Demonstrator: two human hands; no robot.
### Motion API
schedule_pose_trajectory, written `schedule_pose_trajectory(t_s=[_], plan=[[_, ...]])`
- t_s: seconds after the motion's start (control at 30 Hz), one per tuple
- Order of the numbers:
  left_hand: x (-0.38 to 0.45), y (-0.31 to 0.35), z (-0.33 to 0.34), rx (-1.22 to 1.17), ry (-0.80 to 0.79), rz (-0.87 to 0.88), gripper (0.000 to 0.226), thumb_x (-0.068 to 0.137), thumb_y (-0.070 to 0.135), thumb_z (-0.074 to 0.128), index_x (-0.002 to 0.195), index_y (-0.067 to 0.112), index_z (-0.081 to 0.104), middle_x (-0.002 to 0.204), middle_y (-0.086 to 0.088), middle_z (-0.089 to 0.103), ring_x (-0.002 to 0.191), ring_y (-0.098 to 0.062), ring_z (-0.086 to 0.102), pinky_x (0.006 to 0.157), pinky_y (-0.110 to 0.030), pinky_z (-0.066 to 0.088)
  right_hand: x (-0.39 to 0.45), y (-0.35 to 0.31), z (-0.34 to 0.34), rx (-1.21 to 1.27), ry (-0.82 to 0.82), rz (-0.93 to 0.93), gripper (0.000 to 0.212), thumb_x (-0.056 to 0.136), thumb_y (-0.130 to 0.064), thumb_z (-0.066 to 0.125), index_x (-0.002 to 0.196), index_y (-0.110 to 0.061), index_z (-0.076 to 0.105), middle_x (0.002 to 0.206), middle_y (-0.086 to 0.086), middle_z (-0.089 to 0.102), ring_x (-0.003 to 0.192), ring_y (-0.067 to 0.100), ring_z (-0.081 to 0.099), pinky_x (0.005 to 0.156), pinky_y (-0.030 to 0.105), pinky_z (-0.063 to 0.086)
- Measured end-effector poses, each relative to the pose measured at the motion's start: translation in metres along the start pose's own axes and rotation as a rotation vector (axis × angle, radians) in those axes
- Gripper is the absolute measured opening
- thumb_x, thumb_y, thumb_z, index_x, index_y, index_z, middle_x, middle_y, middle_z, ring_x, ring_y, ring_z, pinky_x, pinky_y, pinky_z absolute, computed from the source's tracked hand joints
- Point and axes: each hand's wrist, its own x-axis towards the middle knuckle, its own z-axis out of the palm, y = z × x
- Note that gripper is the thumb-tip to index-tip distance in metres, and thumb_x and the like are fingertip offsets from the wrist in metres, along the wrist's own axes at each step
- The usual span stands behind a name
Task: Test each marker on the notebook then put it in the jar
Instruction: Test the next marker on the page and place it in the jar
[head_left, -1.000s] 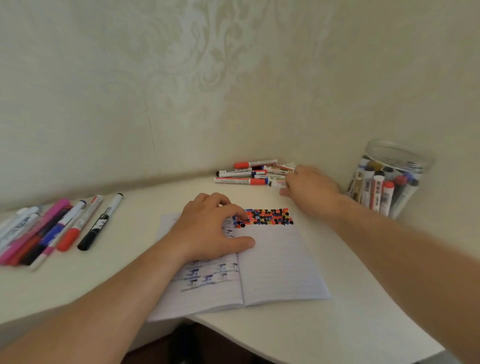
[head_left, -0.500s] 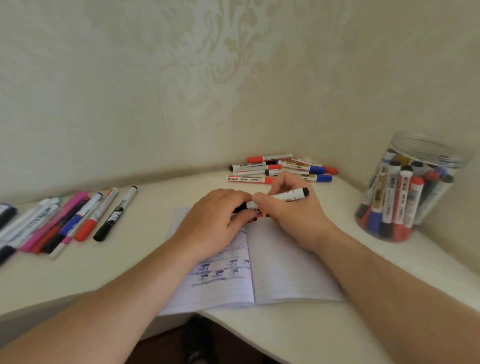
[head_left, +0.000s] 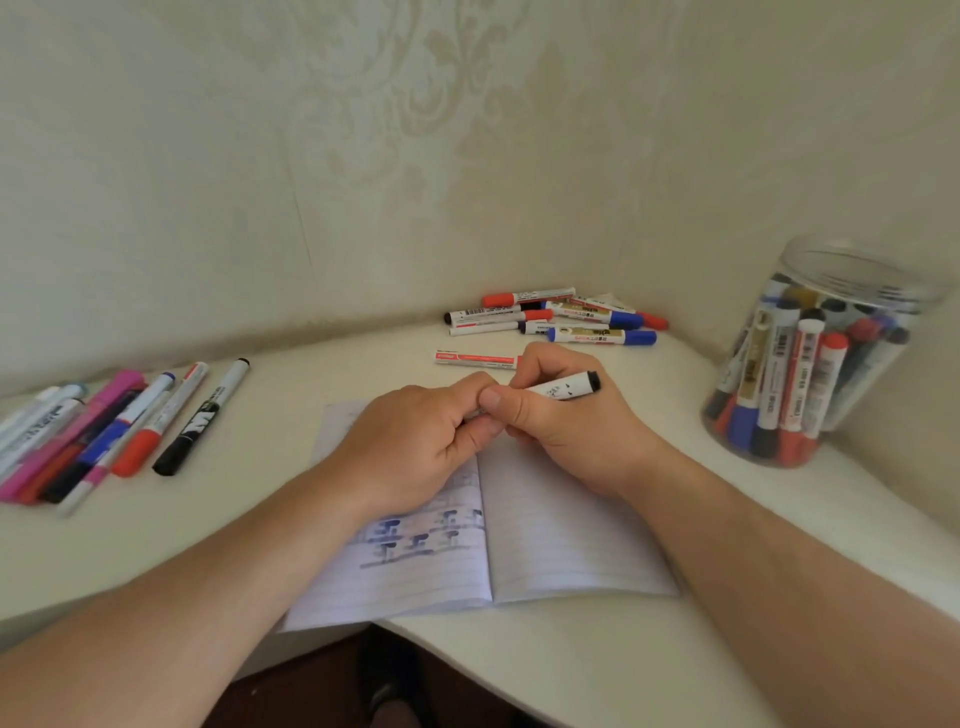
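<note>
An open lined notebook (head_left: 561, 545) lies at the table's front edge, with blue marks on its left page. Above its top, my right hand (head_left: 566, 426) grips a white marker with a black end (head_left: 563, 387), held level. My left hand (head_left: 421, 436) meets it at the marker's left end, fingers curled round that end; the cap is hidden inside them. A clear plastic jar (head_left: 810, 358) with several markers stands at the right, open on top.
A pile of several red, blue and black markers (head_left: 556, 317) lies by the wall corner behind my hands. Another row of several markers (head_left: 109, 431) lies at the left. The white table (head_left: 597, 665) curves inward at the front.
My right hand took a marker from the back pile and brought it over the notebook. My left hand lifted off the page and closed on the marker's left end.
</note>
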Motion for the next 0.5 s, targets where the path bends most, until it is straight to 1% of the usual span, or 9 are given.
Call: schedule_pose_trajectory(t_s=[0.1, 0.13, 0.17, 0.2, 0.27, 0.33, 0.37, 0.43, 0.5], plan=[[0.001, -0.001, -0.003, -0.029, 0.004, -0.015, 0.04, 0.092, 0.074, 0.03, 0.118, 0.047, 0.046, 0.067, 0.035, 0.056, 0.056, -0.002, 0.047, 0.059, -0.031, 0.039, -0.001, -0.001, -0.003, -0.005, -0.005, 0.0, 0.041, 0.08, -0.02, 0.085, 0.079, 0.007, 0.054, 0.066, 0.013, 0.058, 0.059, 0.018, 0.05, 0.055, 0.027, 0.041], [0.001, 0.0, -0.004, -0.04, 0.004, -0.007, 0.038, 0.092, 0.073, 0.034, 0.118, 0.047, 0.045, 0.068, 0.032, 0.057, 0.057, 0.001, 0.049, 0.059, -0.03, 0.039, -0.001, -0.001, -0.004, -0.011, -0.006, 0.001, 0.042, 0.081, -0.019, 0.087, 0.081, 0.007, 0.055, 0.07, 0.015, 0.059, 0.063, 0.02, 0.05, 0.057, 0.028, 0.041], [0.001, 0.001, -0.004, -0.047, 0.001, -0.008, 0.035, 0.091, 0.071, 0.041, 0.117, 0.047, 0.044, 0.067, 0.024, 0.058, 0.058, 0.001, 0.051, 0.058, -0.031, 0.039, -0.001, -0.001, -0.004, -0.019, -0.003, 0.003, 0.038, 0.082, -0.019, 0.087, 0.082, 0.004, 0.057, 0.073, 0.016, 0.06, 0.065, 0.02, 0.05, 0.058, 0.028, 0.041], [0.0, 0.002, -0.003, -0.056, -0.003, -0.017, 0.033, 0.091, 0.067, 0.05, 0.116, 0.046, 0.041, 0.066, 0.016, 0.057, 0.06, -0.001, 0.053, 0.058, -0.033, 0.041, -0.002, 0.0, -0.005, -0.033, 0.002, 0.005, 0.032, 0.082, -0.02, 0.085, 0.08, -0.003, 0.059, 0.075, 0.016, 0.061, 0.066, 0.02, 0.051, 0.059, 0.027, 0.041], [-0.001, 0.002, -0.001, -0.112, -0.013, -0.073, 0.039, 0.093, 0.045, 0.064, 0.115, 0.038, 0.032, 0.073, 0.009, 0.057, 0.064, -0.007, 0.055, 0.059, -0.034, 0.043, -0.001, -0.003, -0.006, -0.038, 0.026, 0.023, 0.022, 0.083, -0.023, 0.081, 0.073, -0.017, 0.062, 0.069, 0.01, 0.062, 0.061, 0.017, 0.05, 0.057, 0.026, 0.041], [-0.001, -0.001, 0.0, -0.187, -0.013, -0.107, 0.032, 0.099, 0.026, 0.059, 0.112, 0.032, 0.031, 0.083, 0.01, 0.061, 0.069, -0.007, 0.056, 0.062, -0.029, 0.041, 0.0, -0.01, -0.01, 0.004, 0.075, 0.057, 0.02, 0.086, -0.021, 0.075, 0.071, -0.023, 0.063, 0.064, 0.006, 0.061, 0.058, 0.017, 0.05, 0.055, 0.027, 0.04], [-0.001, -0.003, 0.0, -0.204, -0.016, -0.123, 0.024, 0.102, 0.023, 0.055, 0.112, 0.029, 0.034, 0.09, 0.011, 0.064, 0.074, -0.005, 0.058, 0.064, -0.023, 0.041, 0.001, -0.013, -0.013, 0.043, 0.114, 0.076, 0.021, 0.089, -0.019, 0.073, 0.07, -0.024, 0.065, 0.064, 0.005, 0.061, 0.059, 0.018, 0.051, 0.055, 0.027, 0.04], [-0.001, -0.005, -0.001, -0.206, -0.015, -0.152, 0.011, 0.106, 0.025, 0.051, 0.114, 0.027, 0.044, 0.105, 0.013, 0.066, 0.089, 0.0, 0.06, 0.072, -0.015, 0.043, 0.001, -0.021, -0.025, 0.139, 0.186, 0.115, 0.03, 0.098, -0.015, 0.068, 0.07, -0.025, 0.07, 0.068, 0.003, 0.061, 0.063, 0.018, 0.053, 0.059, 0.029, 0.044], [0.001, -0.007, -0.002, -0.168, -0.003, -0.159, 0.008, 0.105, 0.028, 0.055, 0.112, 0.03, 0.056, 0.111, 0.015, 0.063, 0.101, -0.001, 0.057, 0.084, -0.019, 0.045, -0.001, -0.024, -0.035, 0.183, 0.191, 0.145, 0.034, 0.104, -0.018, 0.061, 0.072, -0.022, 0.074, 0.071, 0.004, 0.061, 0.065, 0.018, 0.055, 0.061, 0.03, 0.046]])
